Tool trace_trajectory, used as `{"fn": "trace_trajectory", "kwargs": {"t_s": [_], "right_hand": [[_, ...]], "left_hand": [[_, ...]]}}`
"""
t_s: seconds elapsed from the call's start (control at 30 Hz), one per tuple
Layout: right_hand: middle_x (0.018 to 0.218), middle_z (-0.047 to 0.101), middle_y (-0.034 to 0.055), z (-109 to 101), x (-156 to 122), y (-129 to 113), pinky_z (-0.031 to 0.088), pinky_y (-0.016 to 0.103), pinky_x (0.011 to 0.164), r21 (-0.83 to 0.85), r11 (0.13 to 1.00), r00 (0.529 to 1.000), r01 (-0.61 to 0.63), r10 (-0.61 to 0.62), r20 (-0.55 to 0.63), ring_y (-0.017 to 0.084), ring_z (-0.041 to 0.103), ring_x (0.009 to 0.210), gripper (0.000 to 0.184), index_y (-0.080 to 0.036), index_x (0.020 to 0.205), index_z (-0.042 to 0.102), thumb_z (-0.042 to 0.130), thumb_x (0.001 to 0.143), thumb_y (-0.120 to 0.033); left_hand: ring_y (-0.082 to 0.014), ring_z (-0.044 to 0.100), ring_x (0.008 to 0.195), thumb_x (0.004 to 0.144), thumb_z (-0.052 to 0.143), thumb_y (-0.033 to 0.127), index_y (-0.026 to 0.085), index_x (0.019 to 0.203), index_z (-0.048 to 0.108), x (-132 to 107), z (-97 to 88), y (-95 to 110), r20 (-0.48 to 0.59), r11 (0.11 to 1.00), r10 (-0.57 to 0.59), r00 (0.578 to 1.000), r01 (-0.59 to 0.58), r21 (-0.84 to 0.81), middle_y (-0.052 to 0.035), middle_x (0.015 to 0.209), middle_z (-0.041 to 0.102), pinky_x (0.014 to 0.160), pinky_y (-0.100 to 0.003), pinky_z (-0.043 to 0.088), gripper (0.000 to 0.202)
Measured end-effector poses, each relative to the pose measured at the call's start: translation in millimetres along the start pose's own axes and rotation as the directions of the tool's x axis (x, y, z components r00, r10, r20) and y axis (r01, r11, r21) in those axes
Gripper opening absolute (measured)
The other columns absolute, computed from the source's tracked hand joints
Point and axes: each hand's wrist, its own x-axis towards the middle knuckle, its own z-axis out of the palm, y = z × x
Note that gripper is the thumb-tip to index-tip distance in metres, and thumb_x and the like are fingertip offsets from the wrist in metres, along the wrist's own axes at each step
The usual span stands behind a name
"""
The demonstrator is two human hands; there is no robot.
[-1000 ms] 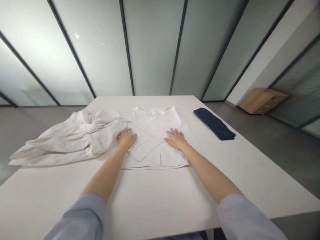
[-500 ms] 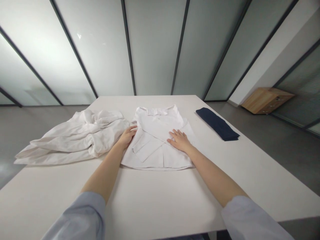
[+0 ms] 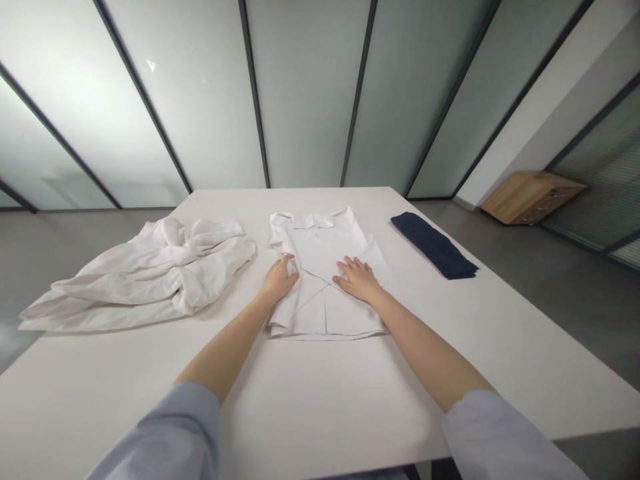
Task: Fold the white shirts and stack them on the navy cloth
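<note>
Shirt [image 3: 333,240] mid-tbl [image 3: 325,407], collar far. L hand [image 3: 281,277] at its L edge, fingers narrowed on fold; R hand [image 3: 358,278] flat on top, fingers wide. Risk: creases/skew if L pulls unevenly or R slips. Navy cloth [image 3: 434,245] to R.

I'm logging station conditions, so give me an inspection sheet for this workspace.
Surface: pale table, with fabric items lying on it.
Job's things: white garment, spread out between the hands, creased.
Clutter: rumpled white fabric at left; folded dark-blue fabric at right.
Hands: left hand at the garment's left edge, fingers curled; right hand flat on it.
Cables: nothing seen.
Surroundings: frosted panels beyond; wooden cabinet at right.
</note>
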Motion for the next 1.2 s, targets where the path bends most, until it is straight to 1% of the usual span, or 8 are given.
{"fn": "trace_trajectory", "kwargs": {"t_s": [0.13,0.33,0.67,0.77,0.87,0.93,1.03,1.2], "right_hand": [[0.157,0.026,0.0095,1.7,0.8,1.3,0.019,0.052,0.112,-0.005,1.0,1.0,0.002,-0.002,-0.003,0.033,0.02,0.143,0.063,-0.024,0.147,0.037,0.032,0.094,-0.057],[0.157,0.026,0.0102,1.7,0.5,0.5,0.019,0.052,0.113,-0.003,1.0,1.0,0.001,-0.001,-0.014,0.034,0.021,0.143,0.063,-0.023,0.147,0.038,0.033,0.094,-0.057],[0.157,0.026,0.0101,3.2,1.3,2.0,0.02,0.052,0.113,0.008,1.0,1.0,0.006,-0.006,-0.018,0.033,0.021,0.143,0.063,-0.023,0.146,0.038,0.034,0.094,-0.057],[0.157,0.026,0.0102,3.9,1.7,2.6,0.019,0.052,0.113,0.006,1.0,1.0,0.007,-0.007,-0.02,0.034,0.021,0.143,0.062,-0.023,0.146,0.038,0.034,0.094,-0.057],[0.157,0.026,0.0102,3.8,1.5,2.8,0.02,0.053,0.113,0.008,1.0,1.0,0.013,-0.013,-0.022,0.034,0.021,0.143,0.062,-0.023,0.146,0.038,0.034,0.094,-0.057],[0.157,0.027,0.0102,3.4,1.2,2.8,0.02,0.053,0.112,0.012,1.0,1.0,0.018,-0.018,-0.025,0.034,0.022,0.143,0.062,-0.023,0.146,0.039,0.034,0.094,-0.056],[0.156,0.028,0.0102,3.2,1.3,2.6,0.021,0.053,0.112,0.019,1.0,0.999,0.018,-0.018,-0.03,0.034,0.022,0.143,0.061,-0.023,0.146,0.039,0.035,0.094,-0.056],[0.156,0.028,0.0098,2.9,1.8,2.2,0.021,0.053,0.112,0.017,1.0,1.0,0.014,-0.014,-0.026,0.034,0.022,0.143,0.06,-0.024,0.145,0.04,0.036,0.094,-0.055]], "left_hand": [[-0.0228,0.057,0.116,0.084,0.052,0.024,0.018,0.121,0.058,3.9,-1.0,-7.6,-0.02,0.998,0.046,0.999,-0.047,-0.052,-0.01,0.126,0.06,0.101,-0.034,0.042,0.038],[-0.0278,0.041,0.131,0.084,0.059,0.041,0.02,0.133,0.052,0.1,-3.5,-9.0,-0.035,0.985,0.128,0.991,-0.123,0.125,-0.0112,0.144,0.044,0.111,-0.039,0.032,0.053],[-0.0296,0.055,0.11,0.088,0.047,0.031,0.021,0.116,0.062,-7.3,-9.3,9.9,0.073,0.927,0.121,0.99,-0.139,0.348,-0.0121,0.116,0.062,0.095,-0.043,0.042,0.032],[-0.0283,0.057,0.11,0.084,0.05,0.021,0.021,0.123,0.056,-5.9,-6.4,8.3,0.056,0.962,0.044,0.997,-0.057,0.266,-0.0127,0.119,0.061,0.095,-0.042,0.041,0.039],[-0.021,0.062,0.097,0.072,0.05,0.004,0.022,0.125,0.052,0.1,-4.3,-1.9,0.049,0.998,-0.021,0.999,0.024,-0.058,-0.0084,0.108,0.064,0.088,-0.034,0.045,0.056],[-0.017,0.062,0.08,0.066,0.048,0.001,0.021,0.125,0.05,6.1,-6.0,-12.3,0.027,0.936,-0.091,0.995,0.095,-0.338,-0.0039,0.092,0.064,0.076,-0.029,0.048,0.062],[-0.0139,0.056,0.062,0.061,0.048,0.003,0.021,0.126,0.046,14.2,-15.6,-28.5,0.007,0.711,-0.239,0.971,0.18,-0.68,0.0019,0.077,0.059,0.06,-0.025,0.047,0.068],[-0.0129,0.057,0.055,0.059,0.052,0.009,0.025,0.138,0.042,14.5,-41.6,-44.1,0.181,0.306,-0.374,0.91,0.305,-0.902,0.0033,0.075,0.061,0.052,-0.023,0.048,0.081]]}}
